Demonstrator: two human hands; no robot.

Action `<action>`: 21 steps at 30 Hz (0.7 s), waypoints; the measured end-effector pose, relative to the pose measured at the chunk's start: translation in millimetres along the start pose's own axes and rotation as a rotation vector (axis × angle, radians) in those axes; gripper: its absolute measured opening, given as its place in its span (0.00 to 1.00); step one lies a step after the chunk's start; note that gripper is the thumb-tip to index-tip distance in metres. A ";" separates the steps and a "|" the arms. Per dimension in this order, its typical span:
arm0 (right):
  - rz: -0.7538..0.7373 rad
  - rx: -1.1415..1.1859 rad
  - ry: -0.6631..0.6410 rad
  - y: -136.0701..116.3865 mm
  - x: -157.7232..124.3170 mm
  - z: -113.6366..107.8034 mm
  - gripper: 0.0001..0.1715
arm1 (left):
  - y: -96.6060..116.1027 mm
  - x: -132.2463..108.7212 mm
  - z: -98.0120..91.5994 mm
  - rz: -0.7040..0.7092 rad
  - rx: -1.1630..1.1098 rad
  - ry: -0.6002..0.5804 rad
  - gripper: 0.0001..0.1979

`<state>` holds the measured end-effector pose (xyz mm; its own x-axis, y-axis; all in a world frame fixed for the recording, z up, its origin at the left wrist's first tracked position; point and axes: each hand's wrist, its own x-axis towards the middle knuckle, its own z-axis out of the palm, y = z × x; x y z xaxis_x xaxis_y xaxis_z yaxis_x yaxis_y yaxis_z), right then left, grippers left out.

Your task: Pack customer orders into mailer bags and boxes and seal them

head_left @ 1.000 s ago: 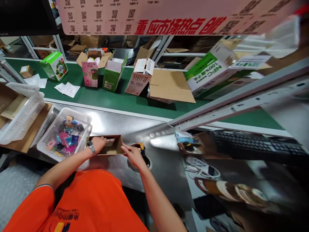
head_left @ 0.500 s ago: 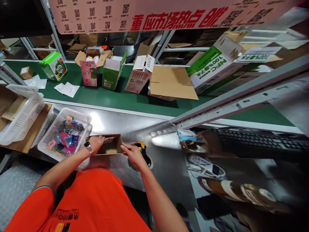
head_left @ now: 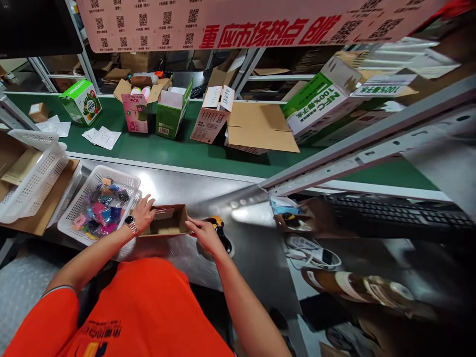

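Note:
A small open cardboard box [head_left: 171, 220] lies on the steel worktop [head_left: 245, 248] in front of me. My right hand [head_left: 203, 235] rests against the box's right end with its fingers closed on the edge. My left hand [head_left: 143, 212] hovers at the box's left end, fingers spread and holding nothing, beside a white basket [head_left: 84, 198] filled with several small colourful packets [head_left: 102, 213]. A watch sits on my left wrist.
A black and yellow scanner [head_left: 219, 230] lies just right of my right hand. Empty white baskets [head_left: 29, 173] stand at the left. Several open cartons [head_left: 211, 116] sit on the green conveyor [head_left: 178, 151]. A keyboard [head_left: 394, 215] and a tape roll [head_left: 357, 287] are at the right.
My left hand has lifted off the box's left end and spread its fingers toward the packet basket. My right hand has stayed on the box's right end.

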<state>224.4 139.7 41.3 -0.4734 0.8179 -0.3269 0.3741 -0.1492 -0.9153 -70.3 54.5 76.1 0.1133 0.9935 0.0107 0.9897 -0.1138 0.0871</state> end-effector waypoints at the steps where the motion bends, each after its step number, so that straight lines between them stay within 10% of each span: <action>1: -0.066 -0.098 0.050 -3.8 -3.0 2.0 0.32 | -1.3 1.3 4.0 0.006 0.007 -0.004 0.12; 5: -0.360 -0.708 0.272 -31.1 -17.2 19.2 0.21 | -7.0 6.0 20.6 0.017 0.019 -0.027 0.12; 10: -0.348 -1.170 0.024 -74.1 -12.7 39.6 0.20 | -11.3 7.7 32.7 0.010 0.016 -0.011 0.13; 21: -0.378 -1.197 -0.062 -56.1 5.9 27.3 0.19 | -4.5 6.6 17.5 -0.072 -0.076 -0.049 0.15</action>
<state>178.8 137.7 84.2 -0.7333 0.6671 -0.1315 0.6794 0.7119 -0.1775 -72.4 61.6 58.4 0.0486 0.9977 -0.0469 0.9861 -0.0405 0.1611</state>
